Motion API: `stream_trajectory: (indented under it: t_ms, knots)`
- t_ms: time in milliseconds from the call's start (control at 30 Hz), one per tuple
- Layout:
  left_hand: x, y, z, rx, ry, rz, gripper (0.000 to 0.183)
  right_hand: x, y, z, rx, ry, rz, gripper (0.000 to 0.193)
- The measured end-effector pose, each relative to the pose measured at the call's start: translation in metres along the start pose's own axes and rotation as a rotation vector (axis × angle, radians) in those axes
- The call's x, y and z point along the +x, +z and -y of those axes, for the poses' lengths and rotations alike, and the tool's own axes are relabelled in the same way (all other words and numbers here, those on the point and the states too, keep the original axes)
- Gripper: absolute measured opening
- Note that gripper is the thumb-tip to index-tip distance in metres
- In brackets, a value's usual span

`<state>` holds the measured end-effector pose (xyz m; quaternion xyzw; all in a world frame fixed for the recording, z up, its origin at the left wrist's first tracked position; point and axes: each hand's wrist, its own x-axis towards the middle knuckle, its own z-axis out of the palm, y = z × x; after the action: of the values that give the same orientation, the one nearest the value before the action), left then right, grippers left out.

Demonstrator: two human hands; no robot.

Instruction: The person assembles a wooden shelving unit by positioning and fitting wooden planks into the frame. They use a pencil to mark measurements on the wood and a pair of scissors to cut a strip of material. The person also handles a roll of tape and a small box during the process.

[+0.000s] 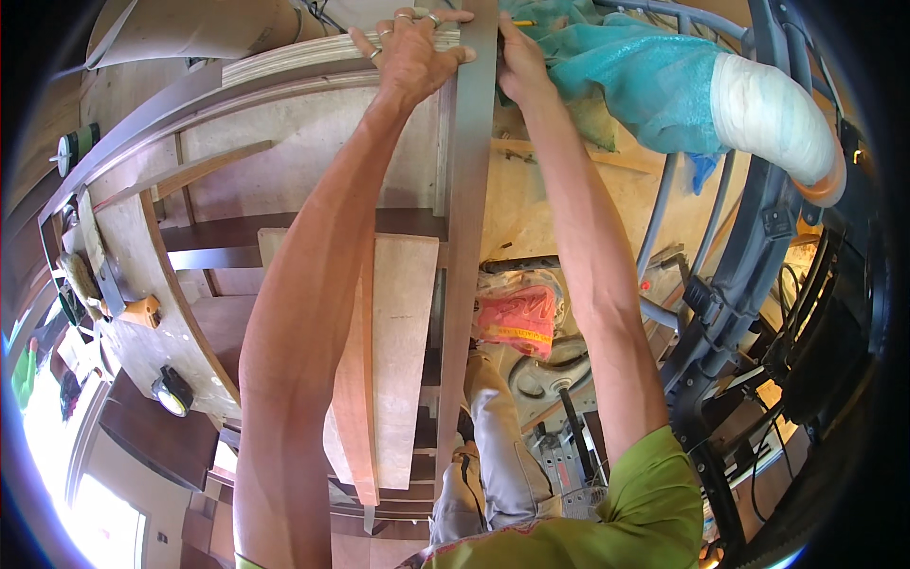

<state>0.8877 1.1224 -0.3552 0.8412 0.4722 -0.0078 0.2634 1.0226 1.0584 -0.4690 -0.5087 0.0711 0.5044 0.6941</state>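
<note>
A long dark-brown wood-faced board (pixel 471 123) stands upright between my arms, its narrow edge running from the far end toward me. My left hand (pixel 409 59), with rings on its fingers, lies spread at the board's far left side, over the layered plywood edge (pixel 313 59). Its fingers are apart and hold nothing. On the board's other side, my right hand (pixel 521 64) is closed against the face. A thin yellow pencil (pixel 524 23) sticks out from its fingers; some fingertips are hidden by the board.
Loose plywood strips (pixel 406 360) lean inside the cabinet frame at left. A worktop (pixel 171 351) holds a handsaw (pixel 102 251) and a tape measure (pixel 173 391). At right are a teal mesh cloth (pixel 635 71), a white wrapped pipe (pixel 773 119), metal railings (pixel 749 256) and a red bag (pixel 517 318).
</note>
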Motion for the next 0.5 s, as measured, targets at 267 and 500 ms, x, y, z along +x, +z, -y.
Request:
stream_trajectory:
  t_ms: [267,500]
  knots:
    - [-0.004,-0.005,-0.003,-0.043,0.008,-0.008,0.051,-0.006,0.009,0.006,-0.090,0.068,0.106,0.036]
    - [0.002,0.000,0.003,-0.033,0.001,0.010,0.051,0.003,-0.031,0.021,0.078,0.164,0.197,0.024]
